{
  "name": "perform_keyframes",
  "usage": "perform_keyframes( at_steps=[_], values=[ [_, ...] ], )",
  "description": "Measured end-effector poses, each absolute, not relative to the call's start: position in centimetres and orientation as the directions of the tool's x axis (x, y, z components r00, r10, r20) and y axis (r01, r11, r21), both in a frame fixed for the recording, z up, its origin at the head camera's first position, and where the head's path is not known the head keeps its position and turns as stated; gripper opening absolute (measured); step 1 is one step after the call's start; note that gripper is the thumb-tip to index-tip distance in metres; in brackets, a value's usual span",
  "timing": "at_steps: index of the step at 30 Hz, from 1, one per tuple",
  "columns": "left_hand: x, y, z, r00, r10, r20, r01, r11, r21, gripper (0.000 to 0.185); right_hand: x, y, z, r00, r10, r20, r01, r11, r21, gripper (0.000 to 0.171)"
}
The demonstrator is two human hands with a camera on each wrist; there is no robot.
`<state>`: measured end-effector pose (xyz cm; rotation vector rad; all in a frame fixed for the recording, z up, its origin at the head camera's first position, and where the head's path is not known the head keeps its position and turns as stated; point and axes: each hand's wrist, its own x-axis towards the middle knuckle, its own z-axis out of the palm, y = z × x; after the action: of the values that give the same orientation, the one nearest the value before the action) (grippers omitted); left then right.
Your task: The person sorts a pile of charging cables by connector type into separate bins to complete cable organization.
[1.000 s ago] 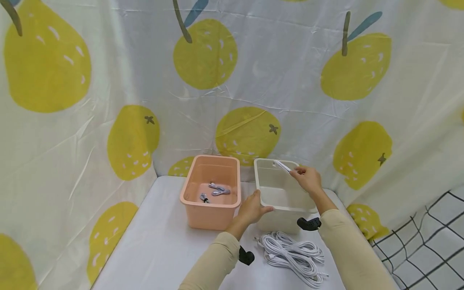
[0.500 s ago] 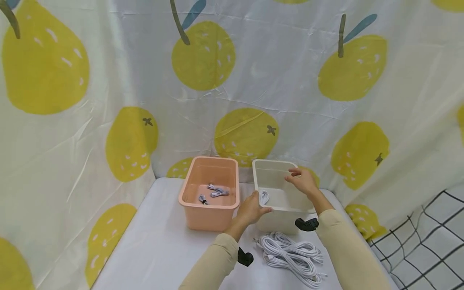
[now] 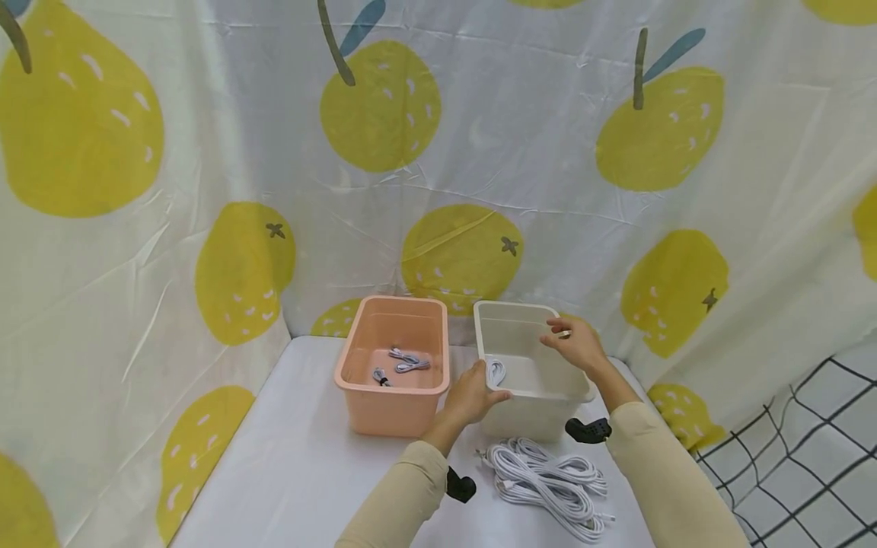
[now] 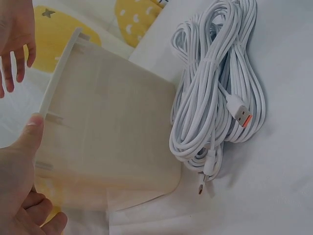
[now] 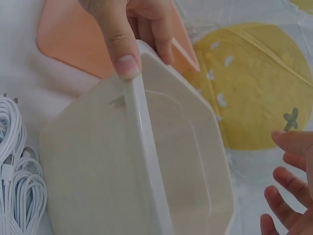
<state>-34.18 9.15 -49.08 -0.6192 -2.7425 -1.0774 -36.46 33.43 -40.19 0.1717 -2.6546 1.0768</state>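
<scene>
The left grip (image 3: pixel 471 394), a bare hand, is holding a cream rectangular plastic bin (image 3: pixel 524 420) by its near left corner, the thumb resting over the near rim. The right grip (image 3: pixel 577 344) is standing wide, its fingers loosely parted as it is hovering over the bin's right side, across from the left grip.

Just right of the left grip, a small looped coil of white cable (image 3: pixel 496 371) is lying inside the cream bin. Left of the left grip, a peach rectangular plastic bin (image 3: pixel 393 412) is standing on the white surface (image 3: pixel 288 464), and small grey-white looped cables (image 3: pixel 412 367) are lying inside it.

Nearer the person than both grips, large bundles of looped white cable (image 3: pixel 548 487) are lying before the cream bin, a white USB plug with an orange inside (image 4: pixel 238 110) showing among them. Beyond both grips, a white curtain printed with yellow fruit (image 3: pixel 507 152) is hanging.
</scene>
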Motion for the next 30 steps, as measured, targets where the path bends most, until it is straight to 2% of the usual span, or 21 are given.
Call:
perform_keyframes(
  at_steps=[6,13,23,30],
  values=[
    [-34.0,9.1,-49.1,-0.902,0.329,0.281,0.432,0.650,0.626,0.079,-35.6,33.6,-39.9,-0.957,-0.030,0.288,-0.217,0.732,-0.646,0.052],
    [-33.9,9.0,-49.0,-0.910,0.327,0.256,0.413,0.653,0.634,0.086,-34.8,34.0,-40.1,-0.951,-0.053,0.305,-0.239,0.754,-0.612,0.051],
    [-34.0,9.2,-49.0,-0.908,0.330,0.260,0.419,0.665,0.619,0.091,-32.6,34.9,-40.5,-0.940,-0.065,0.336,-0.276,0.724,-0.632,0.050],
    [-34.1,9.1,-49.2,-0.907,0.324,0.269,0.420,0.646,0.637,0.087,-30.3,35.2,-40.8,-0.933,-0.094,0.346,-0.307,0.709,-0.635,0.050]
  ],
)
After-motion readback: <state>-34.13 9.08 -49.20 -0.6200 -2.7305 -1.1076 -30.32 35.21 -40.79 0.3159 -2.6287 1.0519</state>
